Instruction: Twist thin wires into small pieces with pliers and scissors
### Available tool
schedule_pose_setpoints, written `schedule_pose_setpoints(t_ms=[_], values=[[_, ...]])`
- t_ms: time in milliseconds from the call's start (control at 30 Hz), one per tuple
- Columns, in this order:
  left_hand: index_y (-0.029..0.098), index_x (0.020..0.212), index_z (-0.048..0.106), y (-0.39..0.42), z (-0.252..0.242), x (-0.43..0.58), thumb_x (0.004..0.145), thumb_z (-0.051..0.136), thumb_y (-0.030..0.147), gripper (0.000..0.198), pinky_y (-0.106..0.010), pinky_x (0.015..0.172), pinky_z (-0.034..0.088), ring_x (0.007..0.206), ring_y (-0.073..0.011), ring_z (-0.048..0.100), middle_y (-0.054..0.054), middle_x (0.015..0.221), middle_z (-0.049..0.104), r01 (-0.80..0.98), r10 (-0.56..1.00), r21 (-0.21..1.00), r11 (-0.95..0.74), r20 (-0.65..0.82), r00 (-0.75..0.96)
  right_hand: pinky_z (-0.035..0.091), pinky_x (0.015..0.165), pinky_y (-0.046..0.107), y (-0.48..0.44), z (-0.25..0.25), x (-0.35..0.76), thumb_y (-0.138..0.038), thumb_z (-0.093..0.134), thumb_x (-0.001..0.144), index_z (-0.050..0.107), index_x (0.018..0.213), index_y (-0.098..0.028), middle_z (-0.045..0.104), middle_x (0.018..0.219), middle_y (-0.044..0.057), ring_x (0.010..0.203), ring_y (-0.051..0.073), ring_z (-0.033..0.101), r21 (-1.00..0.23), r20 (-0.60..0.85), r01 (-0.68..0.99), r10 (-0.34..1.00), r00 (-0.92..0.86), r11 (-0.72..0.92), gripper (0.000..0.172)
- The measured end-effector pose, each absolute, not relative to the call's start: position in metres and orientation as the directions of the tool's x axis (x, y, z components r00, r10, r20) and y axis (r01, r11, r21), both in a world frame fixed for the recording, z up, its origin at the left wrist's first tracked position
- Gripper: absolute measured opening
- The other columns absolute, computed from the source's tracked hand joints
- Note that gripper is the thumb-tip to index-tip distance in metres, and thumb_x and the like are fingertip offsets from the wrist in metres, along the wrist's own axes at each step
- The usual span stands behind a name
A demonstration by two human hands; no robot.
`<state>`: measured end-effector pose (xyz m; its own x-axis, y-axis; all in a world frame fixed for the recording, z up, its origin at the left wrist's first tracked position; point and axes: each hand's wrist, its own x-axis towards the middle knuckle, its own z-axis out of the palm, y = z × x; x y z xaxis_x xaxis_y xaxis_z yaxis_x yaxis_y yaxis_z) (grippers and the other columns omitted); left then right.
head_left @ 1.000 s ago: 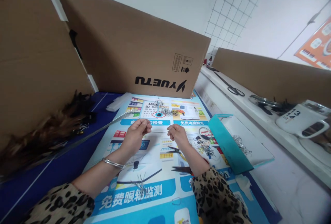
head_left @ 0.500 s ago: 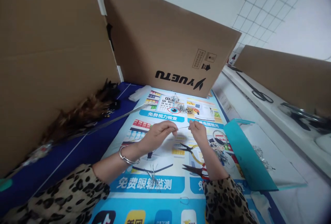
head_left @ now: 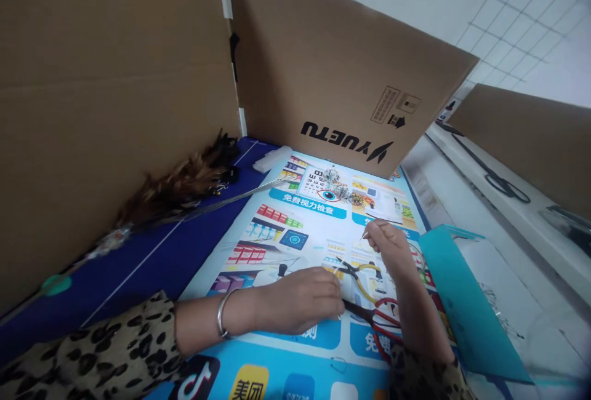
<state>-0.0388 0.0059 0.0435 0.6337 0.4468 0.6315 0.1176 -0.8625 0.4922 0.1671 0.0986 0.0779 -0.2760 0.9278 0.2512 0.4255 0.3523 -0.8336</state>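
My right hand (head_left: 388,244) is raised above the printed sheet, thumb and fingertips pinched on a thin wire (head_left: 364,237). Lower down, my left hand (head_left: 302,299), a silver bangle (head_left: 222,314) at its wrist, is palm down near the sheet. Its fingers are curled together; what lies under them is hidden. A thin pale strand (head_left: 339,264) shows just above its knuckles. Between my hands are pliers (head_left: 354,269) with yellow handles, their jaws apart. Scissors (head_left: 386,321) with red handles lie right of my left fingertips, partly behind my right forearm.
Silvery wire clusters (head_left: 340,192) lie at the sheet's far end. Brown feathers (head_left: 170,188) and long thin wires (head_left: 240,196) are at left. A teal box (head_left: 471,308) stands at right. Cardboard panels (head_left: 323,49) wall off the back and left. A small wire loop (head_left: 338,364) lies in front.
My hands have moved apart. The left came down and nearer to me, over where several wires lay; the right keeps its wire. The whole view has shifted, so the surroundings appear further right.
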Motion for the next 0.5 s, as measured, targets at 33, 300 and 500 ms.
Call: schedule_pose_setpoints(t_ms=[33,300,500], values=[[0.019,0.100,0.058,0.004,0.043,-0.041,0.088,0.045,0.020,0.017,-0.033,0.089,0.044,0.091,-0.0188,0.059,-0.009,0.089,0.067,0.074,0.471,0.555,-0.828,0.619,0.628,0.036,0.052,0.024,0.095,0.081,0.164,-0.038,0.047,0.088,0.060,0.068,-0.018,0.054,0.063,0.001,0.055,0.011,0.047,-0.738,0.316,0.508,0.893,-0.320,0.444,0.031],[0.022,0.106,0.054,-0.002,0.041,-0.044,0.087,0.051,0.033,0.023,-0.034,0.092,0.039,0.113,-0.0206,0.046,-0.007,0.118,0.051,-0.210,0.988,0.969,-0.132,0.145,0.051,0.039,0.064,0.025,0.072,0.095,0.143,-0.021,0.043,0.090,0.060,0.072,-0.016,0.061,0.067,0.004,0.066,0.015,0.054,-0.043,0.632,0.670,0.540,-0.556,0.741,0.025],[0.016,0.088,0.053,-0.008,0.041,-0.033,0.087,0.046,0.043,0.027,-0.021,0.047,0.040,0.049,-0.0059,0.041,0.001,0.070,0.049,-0.629,0.884,0.629,0.457,-0.247,0.396,0.038,0.061,0.026,0.067,0.097,0.138,-0.019,0.047,0.088,0.059,0.070,-0.016,0.060,0.064,0.004,0.064,0.015,0.053,0.059,0.626,0.629,0.462,-0.628,0.775,0.022]])
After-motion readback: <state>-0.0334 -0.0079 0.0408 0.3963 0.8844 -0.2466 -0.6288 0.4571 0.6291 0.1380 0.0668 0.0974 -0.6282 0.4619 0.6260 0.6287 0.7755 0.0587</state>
